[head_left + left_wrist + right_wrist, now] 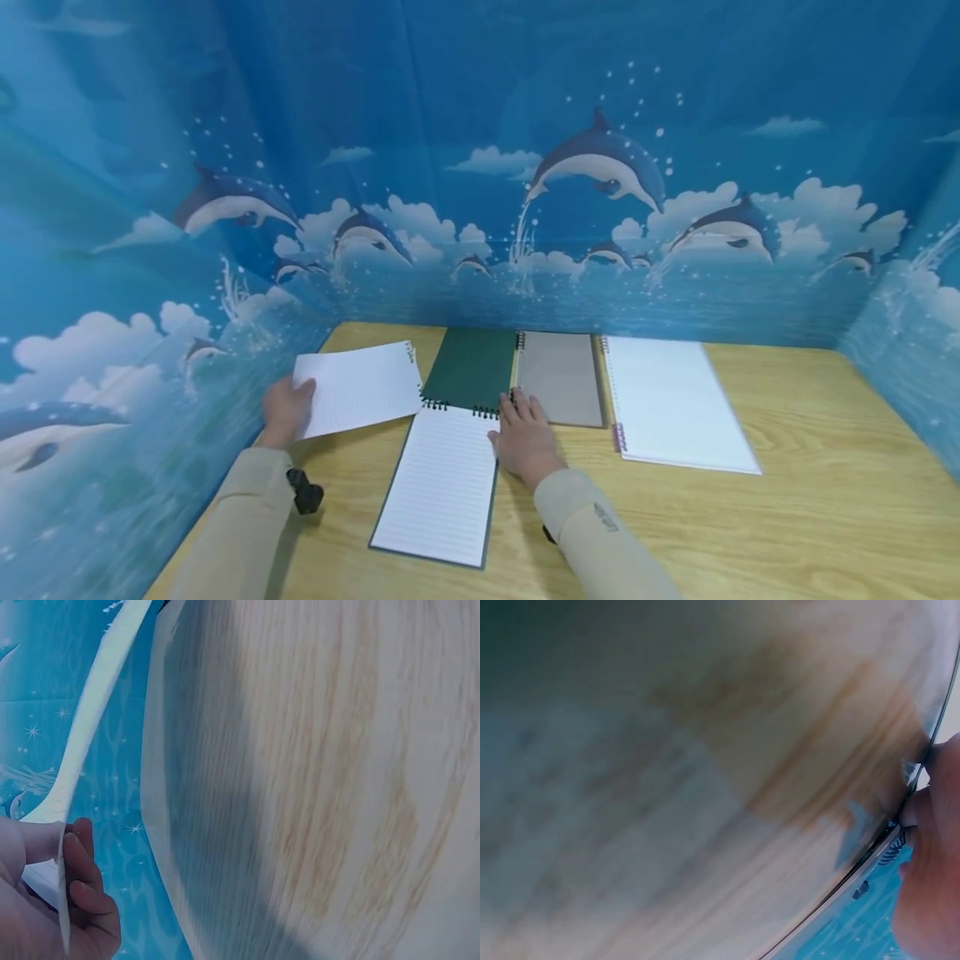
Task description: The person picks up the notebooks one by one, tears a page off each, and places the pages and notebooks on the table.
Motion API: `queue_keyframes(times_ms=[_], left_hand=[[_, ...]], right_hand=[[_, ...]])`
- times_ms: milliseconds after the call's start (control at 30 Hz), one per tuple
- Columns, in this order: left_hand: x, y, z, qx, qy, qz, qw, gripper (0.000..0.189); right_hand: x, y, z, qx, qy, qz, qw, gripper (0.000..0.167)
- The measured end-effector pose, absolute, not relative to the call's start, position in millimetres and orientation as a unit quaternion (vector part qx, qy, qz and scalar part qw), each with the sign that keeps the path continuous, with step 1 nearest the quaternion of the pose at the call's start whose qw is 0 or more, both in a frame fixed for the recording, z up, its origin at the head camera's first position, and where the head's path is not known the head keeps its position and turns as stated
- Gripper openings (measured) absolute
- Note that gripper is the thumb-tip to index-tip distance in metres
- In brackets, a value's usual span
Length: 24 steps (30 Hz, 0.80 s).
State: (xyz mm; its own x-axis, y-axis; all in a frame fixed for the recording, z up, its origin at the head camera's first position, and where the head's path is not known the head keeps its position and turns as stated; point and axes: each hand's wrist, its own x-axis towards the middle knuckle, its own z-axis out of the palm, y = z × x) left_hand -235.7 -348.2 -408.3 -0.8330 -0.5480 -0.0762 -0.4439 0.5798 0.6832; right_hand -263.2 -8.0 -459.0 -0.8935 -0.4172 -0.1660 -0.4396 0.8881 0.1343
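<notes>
My left hand pinches a white sheet of paper by its left edge, thumb on top and fingers beneath. In the left wrist view the sheet is seen nearly edge-on between thumb and curled fingers. Ragged holes run along the sheet's far right edge, and its lower right corner meets the spiral binding of an open notebook. This notebook has a lined page facing up and a dark green cover folded out behind. My right hand rests with fingers extended at the notebook's upper right corner, beside the binding.
A grey-covered spiral notebook lies right of the green cover, its lower left corner by my right fingertips. Further right is a larger white spiral notebook. A dolphin-print curtain borders the wooden table at the back and sides.
</notes>
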Motion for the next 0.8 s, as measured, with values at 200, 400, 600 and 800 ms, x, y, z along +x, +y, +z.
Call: queue_keyframes(times_ms=[200,400,600,800], left_hand=[[-239,-344,-412,0.302,-0.872,-0.377,0.081,0.051],[-241,-340,-412,0.31,-0.869,-0.372,0.106,0.048],[-244,-337,-412,0.329,-0.856,-0.386,0.105,0.05],[-247,-337,-413,0.333,-0.865,-0.361,0.105,0.047]], right_hand=[[-264,-8,-461,-0.223,0.968,0.088,0.066,0.057],[-262,-7,-459,-0.215,0.971,0.087,0.056,0.056],[-261,-8,-458,-0.208,0.971,0.096,0.067,0.056],[-262,-10,-458,-0.205,0.971,0.098,0.078,0.056]])
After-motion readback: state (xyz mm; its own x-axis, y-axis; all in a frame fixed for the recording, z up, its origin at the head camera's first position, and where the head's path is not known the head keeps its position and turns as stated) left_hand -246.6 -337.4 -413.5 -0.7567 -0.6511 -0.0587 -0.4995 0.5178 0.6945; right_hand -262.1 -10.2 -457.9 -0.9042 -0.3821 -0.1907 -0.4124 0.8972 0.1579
